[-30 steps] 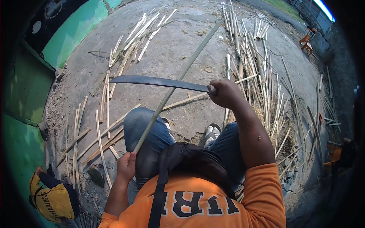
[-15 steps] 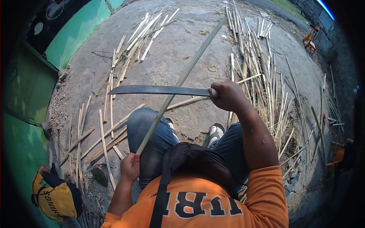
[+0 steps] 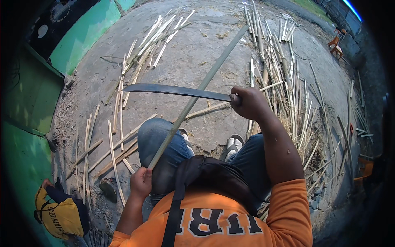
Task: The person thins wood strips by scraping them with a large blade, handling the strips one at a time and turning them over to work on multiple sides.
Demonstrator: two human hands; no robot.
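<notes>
My left hand (image 3: pixel 141 182) is closed round the near end of a long greenish bamboo strip (image 3: pixel 220 61). The strip slants over my left knee, away from me and to the right. In my right hand (image 3: pixel 249 103) is the handle of a machete (image 3: pixel 164 89), the fingers wrapped tight. Its long dark blade points left and crosses the strip about midway along. The blade looks to lie over the strip, but whether it touches cannot be told.
Split bamboo strips lie on the concrete ground at the far left (image 3: pixel 158 35) and nearer left (image 3: pixel 111 152). A larger bamboo pile (image 3: pixel 284 70) spreads along the right. A person in a yellow top (image 3: pixel 61 218) is at lower left, beside a green wall (image 3: pixel 24 164). Orange chairs (image 3: pixel 336 45) stand far right.
My right hand has shifted slightly to the right with the machete, and the blade now tilts, its tip higher. The strip's far end has swung a little right and down.
</notes>
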